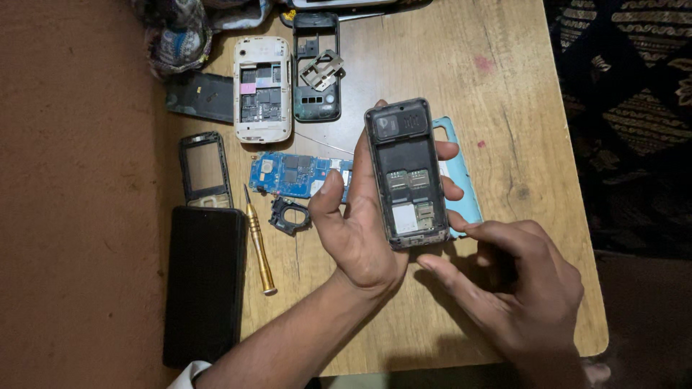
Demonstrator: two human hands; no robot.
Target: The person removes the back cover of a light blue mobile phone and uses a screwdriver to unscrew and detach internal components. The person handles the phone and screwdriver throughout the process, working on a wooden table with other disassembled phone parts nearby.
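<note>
from the head view, your left hand [357,230] cradles a dark phone body [406,173], back open, thumb on its left edge and fingers wrapped round the right. your right hand [515,288] sits just below and right of that grip, holding nothing, thumb tip at the phone's bottom edge and forefinger by its lower right corner. behind the gripped phone lies a light blue cover [465,187]. left of the grip lie a blue circuit board [292,175] and a gold screwdriver [258,245]; above left, a white opened phone [262,90], all on the wooden table [504,86].

Phone-repair table [447,57], dismantled handsets [262,89]
</note>
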